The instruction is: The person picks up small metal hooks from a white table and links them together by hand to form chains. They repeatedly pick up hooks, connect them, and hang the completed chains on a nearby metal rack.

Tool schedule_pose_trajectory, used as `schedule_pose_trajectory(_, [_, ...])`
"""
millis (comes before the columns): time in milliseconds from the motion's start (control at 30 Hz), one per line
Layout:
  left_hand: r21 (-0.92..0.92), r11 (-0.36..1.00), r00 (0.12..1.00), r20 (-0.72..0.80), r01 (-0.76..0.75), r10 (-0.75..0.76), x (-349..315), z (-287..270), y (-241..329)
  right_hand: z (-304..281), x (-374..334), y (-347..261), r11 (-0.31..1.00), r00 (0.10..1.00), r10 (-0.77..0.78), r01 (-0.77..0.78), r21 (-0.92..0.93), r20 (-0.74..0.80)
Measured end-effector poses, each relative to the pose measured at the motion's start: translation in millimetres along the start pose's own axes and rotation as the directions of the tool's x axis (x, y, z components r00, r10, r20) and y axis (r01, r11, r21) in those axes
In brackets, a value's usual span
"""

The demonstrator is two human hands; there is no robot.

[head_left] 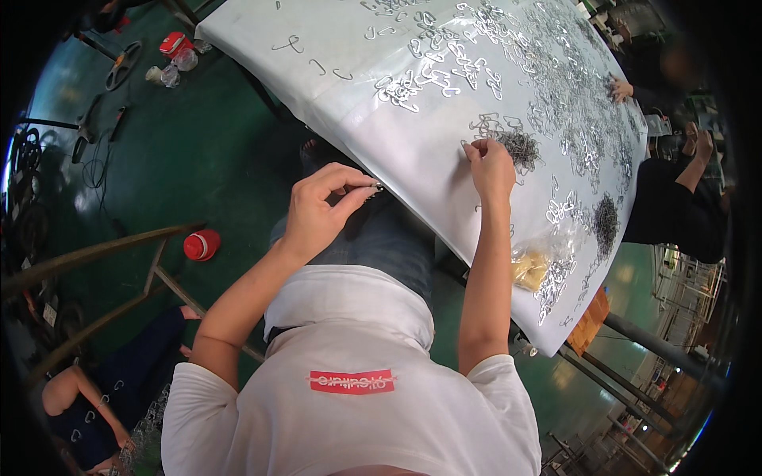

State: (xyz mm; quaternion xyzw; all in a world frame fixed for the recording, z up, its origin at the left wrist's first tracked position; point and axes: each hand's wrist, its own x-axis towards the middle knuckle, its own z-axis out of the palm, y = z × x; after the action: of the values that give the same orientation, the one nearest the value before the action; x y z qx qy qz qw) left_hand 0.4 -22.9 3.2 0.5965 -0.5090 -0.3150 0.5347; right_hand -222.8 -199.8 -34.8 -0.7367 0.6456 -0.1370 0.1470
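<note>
My left hand (pixel 321 206) is closed in a pinch beside the near edge of the white-covered table (pixel 349 119). Small metal pieces (pixel 376 189), apparently hooks, show between its thumb and fingertips; the fingers partly cover them. Over the table, my right hand (pixel 494 168) has thumb and forefinger pinched on a thin metal hook (pixel 465 147). Right beside that hand lies a dense, darker pile of small hooks (pixel 520 148). Larger, shiny bent hooks (pixel 432 71) are strewn across the far part of the table.
A clear plastic bag with something yellow (pixel 530 270) sits near my right forearm. Another dark pile of hooks (pixel 606 222) lies farther right. Co-workers' hands (pixel 621 90) reach in at the far side. On the green floor stand red containers (pixel 202 245), near a metal-framed rail (pixel 103 252).
</note>
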Motion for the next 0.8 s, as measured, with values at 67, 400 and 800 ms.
schedule_pose_trajectory(67, [-0.006,1.000,1.000,-0.012,-0.027,0.027,-2.3,3.0,-3.4,10.2,14.3,5.8,0.985,0.991,0.018,0.005,-0.171,0.132])
schedule_pose_trajectory(400, [0.058,0.989,0.989,-0.050,-0.139,0.141,-2.7,19.5,-2.3,-15.1,-60.7,-39.0,0.441,0.924,-0.192,-0.220,0.870,0.331])
schedule_pose_trajectory(800, [0.103,0.970,0.971,-0.076,-0.220,0.229,-1.1,23.3,2.1,-24.7,-110.5,-86.1,0.167,0.949,-0.116,-0.272,0.948,0.293])
